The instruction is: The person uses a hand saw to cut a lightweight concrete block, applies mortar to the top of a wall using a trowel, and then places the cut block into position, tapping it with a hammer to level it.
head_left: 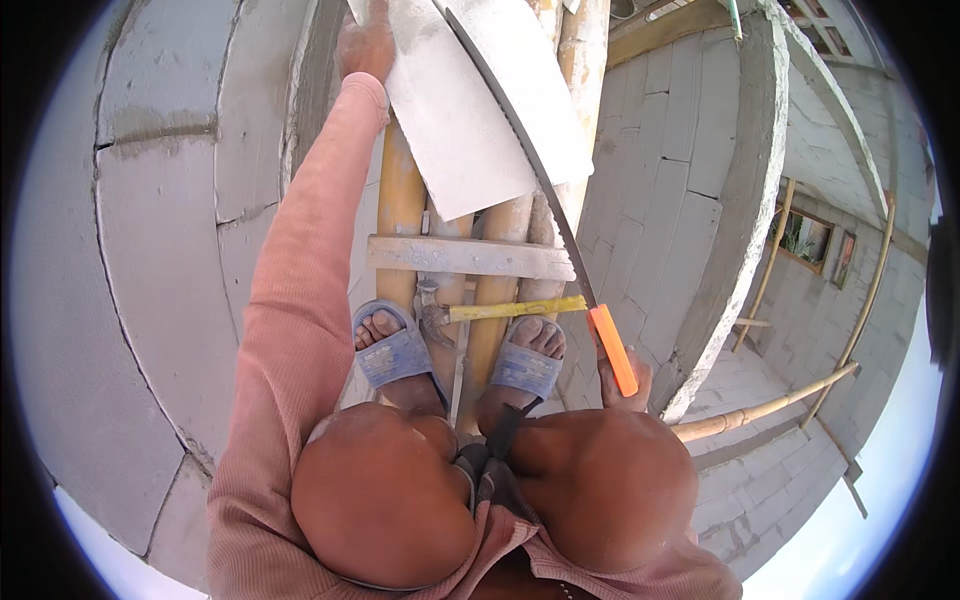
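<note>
A hand saw with an orange handle runs diagonally across a light grey block slab, and my right hand is closed around that handle. My left hand presses on the slab's far left edge at the top of the view, arm outstretched in a pink sleeve. The slab lies on bamboo poles. I squat on these poles in blue-grey sandals. A hammer with a yellow handle lies across the poles just ahead of my toes.
A wooden cross batten ties the bamboo poles together. Grey block walls stand to the left and right, with a concrete column at right. Far below lie more bamboo poles and a window opening.
</note>
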The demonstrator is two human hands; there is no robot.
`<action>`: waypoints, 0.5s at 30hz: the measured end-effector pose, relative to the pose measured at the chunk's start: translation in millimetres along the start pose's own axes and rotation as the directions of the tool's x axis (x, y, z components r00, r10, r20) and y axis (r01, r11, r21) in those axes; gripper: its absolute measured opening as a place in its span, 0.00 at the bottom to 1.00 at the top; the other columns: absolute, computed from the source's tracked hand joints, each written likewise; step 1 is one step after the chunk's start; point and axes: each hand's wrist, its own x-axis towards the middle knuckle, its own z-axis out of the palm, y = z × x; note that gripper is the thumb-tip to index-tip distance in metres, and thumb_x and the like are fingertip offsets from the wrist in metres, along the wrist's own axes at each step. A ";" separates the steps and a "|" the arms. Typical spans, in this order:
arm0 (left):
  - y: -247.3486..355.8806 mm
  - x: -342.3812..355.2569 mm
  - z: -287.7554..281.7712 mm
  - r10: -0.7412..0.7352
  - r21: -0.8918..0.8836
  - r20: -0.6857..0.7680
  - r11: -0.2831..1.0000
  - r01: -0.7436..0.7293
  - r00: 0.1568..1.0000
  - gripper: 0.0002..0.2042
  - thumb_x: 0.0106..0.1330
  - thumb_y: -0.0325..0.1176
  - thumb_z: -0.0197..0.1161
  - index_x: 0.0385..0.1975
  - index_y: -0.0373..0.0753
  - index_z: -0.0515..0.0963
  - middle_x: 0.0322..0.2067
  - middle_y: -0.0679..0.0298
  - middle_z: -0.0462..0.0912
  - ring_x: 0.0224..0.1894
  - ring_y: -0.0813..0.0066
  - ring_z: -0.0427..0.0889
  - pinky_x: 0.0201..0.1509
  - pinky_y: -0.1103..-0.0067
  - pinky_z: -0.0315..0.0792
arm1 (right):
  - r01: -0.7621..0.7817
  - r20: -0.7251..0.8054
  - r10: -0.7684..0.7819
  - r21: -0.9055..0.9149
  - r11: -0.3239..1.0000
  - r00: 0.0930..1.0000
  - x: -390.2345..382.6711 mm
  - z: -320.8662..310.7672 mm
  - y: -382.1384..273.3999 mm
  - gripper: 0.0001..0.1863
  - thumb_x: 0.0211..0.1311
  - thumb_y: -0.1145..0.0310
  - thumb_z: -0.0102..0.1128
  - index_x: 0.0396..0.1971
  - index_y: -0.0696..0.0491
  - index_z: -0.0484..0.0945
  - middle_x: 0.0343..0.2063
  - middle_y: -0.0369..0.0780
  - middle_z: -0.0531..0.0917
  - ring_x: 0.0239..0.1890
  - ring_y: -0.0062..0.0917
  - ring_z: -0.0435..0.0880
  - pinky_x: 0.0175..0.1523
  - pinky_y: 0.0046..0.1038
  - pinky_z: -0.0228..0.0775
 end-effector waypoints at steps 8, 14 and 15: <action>-34.3 4.5 10.2 -0.010 0.094 0.027 0.996 0.007 1.000 0.45 0.63 0.72 0.51 0.64 0.34 0.72 0.62 0.45 0.75 0.67 0.48 0.71 0.71 0.65 0.62 | 0.030 0.053 -0.036 0.122 0.992 0.998 89.0 32.4 -32.6 0.05 0.63 0.70 0.61 0.32 0.56 0.78 0.21 0.48 0.79 0.22 0.44 0.81 0.30 0.35 0.73; -16.4 11.2 7.4 0.062 0.041 0.003 0.997 -0.062 0.998 0.47 0.64 0.73 0.49 0.67 0.33 0.69 0.65 0.44 0.72 0.68 0.47 0.68 0.73 0.64 0.59 | 0.077 -0.006 -0.077 0.058 0.995 0.997 -25.6 -8.7 40.6 0.03 0.60 0.75 0.62 0.31 0.58 0.80 0.17 0.45 0.77 0.19 0.45 0.80 0.28 0.35 0.74; -17.3 17.7 10.4 0.060 0.070 -0.015 0.996 -0.059 0.998 0.47 0.64 0.73 0.49 0.66 0.32 0.69 0.64 0.44 0.72 0.68 0.47 0.69 0.73 0.64 0.59 | 0.098 0.000 -0.098 -0.003 0.995 0.995 2.1 -1.5 30.2 0.03 0.60 0.75 0.62 0.29 0.58 0.78 0.17 0.45 0.77 0.19 0.45 0.80 0.28 0.35 0.73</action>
